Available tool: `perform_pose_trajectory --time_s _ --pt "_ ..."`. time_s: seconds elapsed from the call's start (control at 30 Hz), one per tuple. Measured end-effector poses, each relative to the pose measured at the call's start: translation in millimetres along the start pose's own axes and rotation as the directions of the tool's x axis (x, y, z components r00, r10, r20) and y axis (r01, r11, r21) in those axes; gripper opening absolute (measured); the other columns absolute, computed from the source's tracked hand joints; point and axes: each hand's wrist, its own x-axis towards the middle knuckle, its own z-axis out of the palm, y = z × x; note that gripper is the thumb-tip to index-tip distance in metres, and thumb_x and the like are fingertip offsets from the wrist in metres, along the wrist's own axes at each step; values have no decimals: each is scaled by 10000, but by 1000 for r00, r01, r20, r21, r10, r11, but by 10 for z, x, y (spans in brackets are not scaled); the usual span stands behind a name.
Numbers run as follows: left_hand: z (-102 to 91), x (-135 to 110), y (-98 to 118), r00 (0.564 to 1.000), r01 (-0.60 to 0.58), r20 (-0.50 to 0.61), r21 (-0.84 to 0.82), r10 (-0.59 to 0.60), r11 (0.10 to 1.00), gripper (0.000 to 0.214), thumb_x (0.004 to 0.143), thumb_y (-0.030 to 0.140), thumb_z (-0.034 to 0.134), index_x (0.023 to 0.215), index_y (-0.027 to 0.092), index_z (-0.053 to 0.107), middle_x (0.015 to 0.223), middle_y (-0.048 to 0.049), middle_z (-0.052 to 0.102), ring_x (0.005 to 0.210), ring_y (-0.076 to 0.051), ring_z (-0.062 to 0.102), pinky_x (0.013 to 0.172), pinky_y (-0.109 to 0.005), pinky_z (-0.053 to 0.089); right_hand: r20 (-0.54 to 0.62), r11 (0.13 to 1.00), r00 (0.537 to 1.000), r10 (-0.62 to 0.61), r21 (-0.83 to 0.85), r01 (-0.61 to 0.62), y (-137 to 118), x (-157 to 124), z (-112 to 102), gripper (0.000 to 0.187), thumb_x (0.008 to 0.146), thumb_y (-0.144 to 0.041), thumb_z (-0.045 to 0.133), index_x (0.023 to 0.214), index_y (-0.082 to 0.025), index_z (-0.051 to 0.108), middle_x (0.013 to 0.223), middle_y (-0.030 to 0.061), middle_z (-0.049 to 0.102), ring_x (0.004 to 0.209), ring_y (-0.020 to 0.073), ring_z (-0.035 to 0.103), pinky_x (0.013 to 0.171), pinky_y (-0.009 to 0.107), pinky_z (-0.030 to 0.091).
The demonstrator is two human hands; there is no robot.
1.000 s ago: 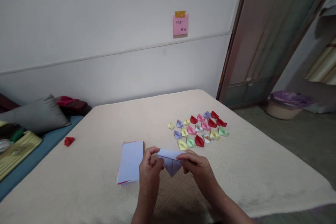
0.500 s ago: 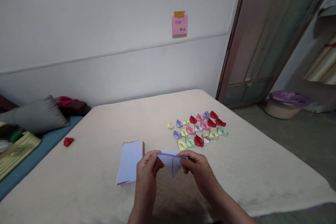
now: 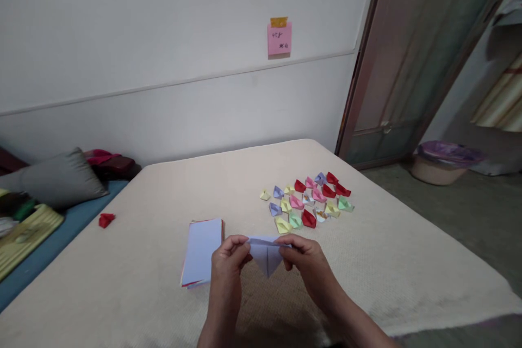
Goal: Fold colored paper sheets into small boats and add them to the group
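Both hands are up front, low in the view: the left hand (image 3: 226,262) and the right hand (image 3: 306,261) each have a pinching grip on a top corner of the lavender paper (image 3: 266,256). It's folded into a downward-pointing triangle and held just above the near part of the bed (image 3: 163,196). Just left of the left hand, touching nothing else, lies the paper stack (image 3: 202,250), lavender sheet on top with red edges peeking out underneath. Beyond the right hand, a bit further back, there's a cluster of small folded pieces (image 3: 308,204) in red, pink, yellow, green and lavender, packed close together but well clear of the hands. Nothing sits between the hands and the paper, though the fingers do cover its upper corners. Off to the left, a lone red folded piece (image 3: 106,220) sits on the blue surface, near a grey pillow (image 3: 61,179). A pink note (image 3: 279,39) is taped on the wall, and a basin (image 3: 444,162) with a purple liner stands on the floor at right, beside the door (image 3: 408,54).
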Motion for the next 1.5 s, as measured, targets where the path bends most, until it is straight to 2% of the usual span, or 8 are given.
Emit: perform_pose_trajectory --time_s 0.3,0.63,0.73,0.97,1.1,1.2,1.3,1.5 --pt "34 -46 10 999 32 -31 -20 -33 999 85 704 214 644 723 187 566 611 49 523 579 -99 508 577 -217 427 17 995 995 -95 34 94 3 0 12 155 654 -150 589 699 -189 732 547 -35 515 488 104 449 496 239 325" --pt "77 -58 46 1000 -13 8 -62 13 998 114 745 251 617 691 178 547 602 57 472 560 -90 474 569 -215 413 58 991 993 -104 -74 108 -57 -3 -15 188 666 -142 562 651 -211 737 610 -18 524 586 133 517 580 252 389" --pt "84 -46 43 999 -25 22 -15 26 1000 157 755 263 626 676 171 527 621 54 463 584 -86 457 573 -206 402 58 992 993 -99 -70 103 -63 -6 -14 192 664 -143 553 651 -208 733 615 -20 519 583 131 513 576 252 383" --pt "58 -21 -2 998 -59 -24 92 61 994 119 665 167 658 695 173 543 574 72 474 540 -71 412 520 -177 320 58 989 993 -100 -108 106 -95 -23 -5 176 655 -148 542 641 -191 712 638 -13 533 597 137 512 574 253 373" --pt "103 -43 12 996 -68 -38 146 75 987 89 659 180 649 649 169 562 540 67 475 531 -80 423 520 -184 316 13 976 992 -125 -181 125 -105 -25 10 213 720 -240 587 516 -178 576 569 -19 494 580 135 459 552 251 336" --pt "137 -40 -12 992 -105 -62 108 113 989 132 631 168 664 730 187 579 577 57 529 569 -105 487 550 -200 346 -83 993 993 -88 -88 81 -77 -19 29 185 709 -274 632 609 -203 494 521 -60 438 514 117 400 504 236 299" --pt "140 -37 -46 984 -157 -60 134 166 979 160 633 165 668 765 198 584 571 62 525 554 -107 479 548 -204 333 -107 996 991 -82 26 85 -41 -13 35 190 679 -241 652 735 -228 472 542 -84 404 509 116 402 493 224 304" --pt "100 -52 -38 985 -151 -43 233 165 961 90 664 215 672 727 190 613 510 73 460 500 -92 389 505 -205 256 -92 986 986 -138 -105 128 -26 -10 14 80 703 -248 629 718 -203 565 541 -63 398 527 117 376 510 236 279"
